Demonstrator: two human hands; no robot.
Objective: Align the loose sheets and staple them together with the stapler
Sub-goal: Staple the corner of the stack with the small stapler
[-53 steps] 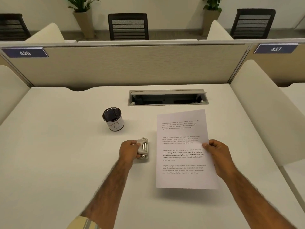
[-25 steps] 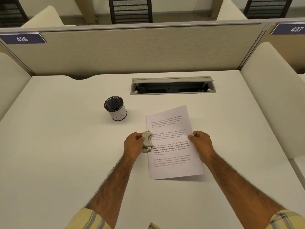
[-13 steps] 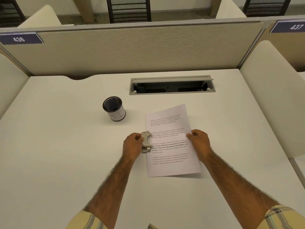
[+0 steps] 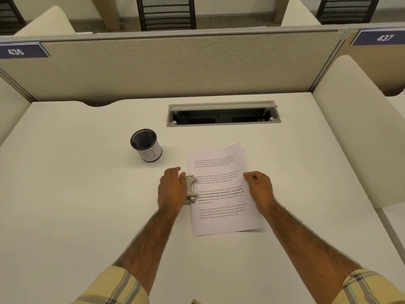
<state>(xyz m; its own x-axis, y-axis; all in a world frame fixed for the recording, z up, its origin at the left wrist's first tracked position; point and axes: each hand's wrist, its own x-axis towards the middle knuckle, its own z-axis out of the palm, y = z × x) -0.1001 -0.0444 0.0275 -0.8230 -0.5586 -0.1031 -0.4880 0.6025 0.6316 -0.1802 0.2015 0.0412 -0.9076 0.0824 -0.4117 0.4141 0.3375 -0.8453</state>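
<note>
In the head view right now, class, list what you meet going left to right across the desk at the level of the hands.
left hand → stapler → sheets → right hand. The mesh cup lies farther back, left of all of these.

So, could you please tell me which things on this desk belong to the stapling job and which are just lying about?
For the job:
- sheets
- stapler
- left hand on the stapler
- right hand on the sheets' edge

Lying about:
- mesh pen cup
- cable hatch
</note>
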